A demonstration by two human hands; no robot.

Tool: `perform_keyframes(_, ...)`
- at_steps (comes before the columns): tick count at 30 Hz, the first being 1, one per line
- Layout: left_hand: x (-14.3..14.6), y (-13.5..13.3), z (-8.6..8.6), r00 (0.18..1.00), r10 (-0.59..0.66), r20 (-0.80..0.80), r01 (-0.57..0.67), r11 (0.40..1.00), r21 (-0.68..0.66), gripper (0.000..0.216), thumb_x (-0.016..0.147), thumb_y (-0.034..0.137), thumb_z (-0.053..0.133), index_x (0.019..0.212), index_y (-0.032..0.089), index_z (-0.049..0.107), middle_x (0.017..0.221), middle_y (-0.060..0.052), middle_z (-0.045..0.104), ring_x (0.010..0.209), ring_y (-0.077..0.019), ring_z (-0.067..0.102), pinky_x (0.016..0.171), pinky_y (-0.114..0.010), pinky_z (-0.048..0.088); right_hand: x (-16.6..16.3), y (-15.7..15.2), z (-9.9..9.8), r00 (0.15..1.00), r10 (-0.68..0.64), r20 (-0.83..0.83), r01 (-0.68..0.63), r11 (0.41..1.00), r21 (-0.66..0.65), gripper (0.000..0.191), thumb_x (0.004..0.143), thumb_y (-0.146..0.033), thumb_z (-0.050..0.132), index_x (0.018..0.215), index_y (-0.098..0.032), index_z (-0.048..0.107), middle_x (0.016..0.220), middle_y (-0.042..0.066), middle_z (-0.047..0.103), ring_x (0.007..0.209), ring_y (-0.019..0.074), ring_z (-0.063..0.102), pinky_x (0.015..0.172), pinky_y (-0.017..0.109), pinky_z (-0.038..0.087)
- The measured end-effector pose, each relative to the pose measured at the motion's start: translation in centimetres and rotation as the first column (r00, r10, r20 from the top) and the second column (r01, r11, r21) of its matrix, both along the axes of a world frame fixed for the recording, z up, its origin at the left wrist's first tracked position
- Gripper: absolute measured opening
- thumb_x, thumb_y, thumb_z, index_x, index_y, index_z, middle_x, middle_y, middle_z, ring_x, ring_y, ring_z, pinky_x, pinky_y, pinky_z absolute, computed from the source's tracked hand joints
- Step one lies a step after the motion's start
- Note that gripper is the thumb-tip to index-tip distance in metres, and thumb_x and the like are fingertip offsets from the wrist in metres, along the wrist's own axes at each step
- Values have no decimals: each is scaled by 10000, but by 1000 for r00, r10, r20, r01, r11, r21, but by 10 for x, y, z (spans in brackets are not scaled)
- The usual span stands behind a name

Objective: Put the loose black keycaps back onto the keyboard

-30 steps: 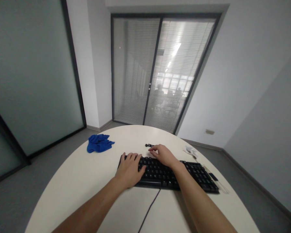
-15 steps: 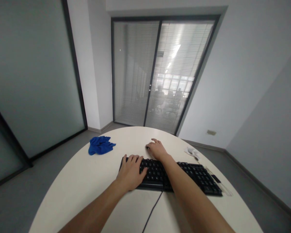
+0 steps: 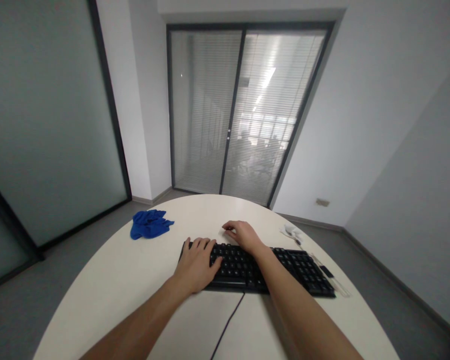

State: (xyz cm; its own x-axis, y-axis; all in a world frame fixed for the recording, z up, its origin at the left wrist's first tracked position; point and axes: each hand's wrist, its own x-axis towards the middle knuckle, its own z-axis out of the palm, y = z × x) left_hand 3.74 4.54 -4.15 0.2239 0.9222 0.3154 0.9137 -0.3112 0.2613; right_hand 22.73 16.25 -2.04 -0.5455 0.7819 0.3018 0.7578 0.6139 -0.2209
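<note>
A black keyboard [image 3: 300, 270] lies across the table. My left hand [image 3: 197, 262] rests on its left end, fingers spread over the keys and thumb out to the side. My right arm reaches across the keyboard, and my right hand [image 3: 243, 235] is just beyond its far edge. The fingers there are bent in toward the thumb as in a pinch. Whatever small thing may be between the fingertips is too small to make out. A black cable [image 3: 228, 320] runs from the keyboard's near edge toward me.
A crumpled blue cloth [image 3: 150, 224] lies at the left on the round white table [image 3: 108, 295]. To the right of the keyboard is a white cable [image 3: 339, 286] with a dark piece on it, near a white bundle [image 3: 293, 232]. Glass doors with blinds [image 3: 210, 115] stand behind.
My right hand's fingers have drawn in from a stretched pose to a pinch, beyond the keyboard. The left hand stays on the keys. The whole view has shifted slightly.
</note>
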Motion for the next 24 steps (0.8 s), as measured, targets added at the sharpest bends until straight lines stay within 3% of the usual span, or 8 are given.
perform_keyframes(4,0,1,0,1000,0,-3,0,1000,-4,464,968,458,441,1350,218,550,1371,-105,600,1281,-306,496,1158,-588,211,18,-15,0,976,20,-218,-35,997,-67,216,923,-234,610,1105,-211,725,1099,61,763,992,197,704,923,320,525)
perform_keyframes(7,1,0,1,1000,3,-13,-4,1000,-25,467,970,458,436,1355,217,546,1381,-105,595,1283,-305,495,1161,-586,209,30,-26,-4,898,19,-439,-113,975,-189,256,880,-228,648,1123,-197,722,1073,72,765,970,207,711,916,357,549)
perform_keyframes(9,2,-1,3,1000,8,-20,-8,999,-36,467,972,458,431,1356,217,544,1389,-108,590,1287,-305,492,1162,-581,214,36,-32,-8,869,-2,-495,-149,953,-265,326,855,-223,664,1177,-184,703,1068,78,765,967,209,716,916,368,559)
perform_keyframes(15,2,0,3,1000,-3,-11,3,1000,-22,448,970,447,439,1340,220,548,1374,-101,600,1286,-308,502,1159,-589,225,40,-33,-12,888,15,-459,-210,903,-376,317,825,-236,687,1131,-165,730,1102,99,764,1003,229,713,957,394,548)
perform_keyframes(20,2,2,0,1000,-1,-18,1,1000,-23,451,969,453,443,1341,220,544,1369,-98,601,1286,-310,502,1155,-590,231,40,-26,-9,868,10,-496,-272,846,-459,438,775,-192,702,1210,-146,694,1137,119,753,1025,234,713,969,405,547)
perform_keyframes(24,2,1,1,1000,-2,-24,1,1000,-23,444,972,454,441,1338,224,544,1372,-98,601,1288,-304,502,1160,-586,225,44,-26,-2,895,38,-445,-260,855,-449,383,763,-193,700,1141,-147,737,1103,108,765,990,238,719,950,392,549)
